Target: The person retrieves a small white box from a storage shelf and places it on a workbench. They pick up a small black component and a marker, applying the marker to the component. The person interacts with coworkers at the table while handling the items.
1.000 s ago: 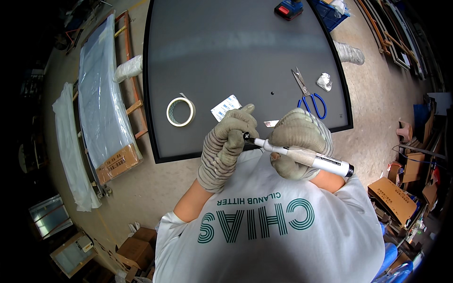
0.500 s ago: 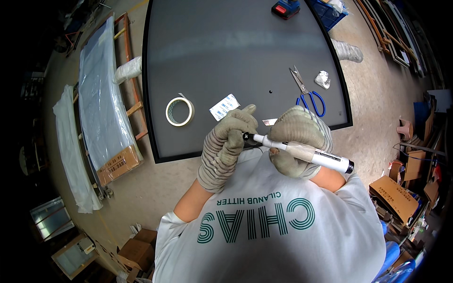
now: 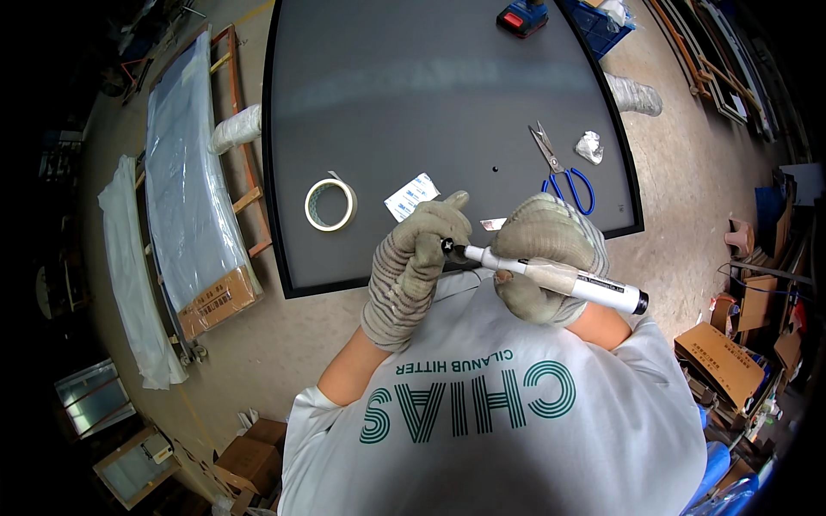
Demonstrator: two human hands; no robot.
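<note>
Both my hands wear grey knit gloves and meet just above my chest. My right hand (image 3: 546, 258) grips the barrel of a thick white marker (image 3: 594, 285) that points left. My left hand (image 3: 417, 258) pinches the marker's black tip end (image 3: 449, 248); whether that is a cap or the nib I cannot tell. A large dark grey panel (image 3: 430, 95) with a black rim lies flat in front of me. On it, near my hands, lie a roll of pale tape (image 3: 330, 205), a small white and blue packet (image 3: 411, 196) and a small white strip (image 3: 492, 224).
Blue-handled scissors (image 3: 564, 168) and a crumpled white scrap (image 3: 589, 146) lie on the panel's right part. A red and black tool (image 3: 521, 17) sits at its far edge. A plastic-wrapped framed panel (image 3: 185, 181) lies on the floor at left. Cardboard boxes (image 3: 721, 361) stand at right.
Hands and marker stay in nearly the same place and hold. The view has shifted slightly.
</note>
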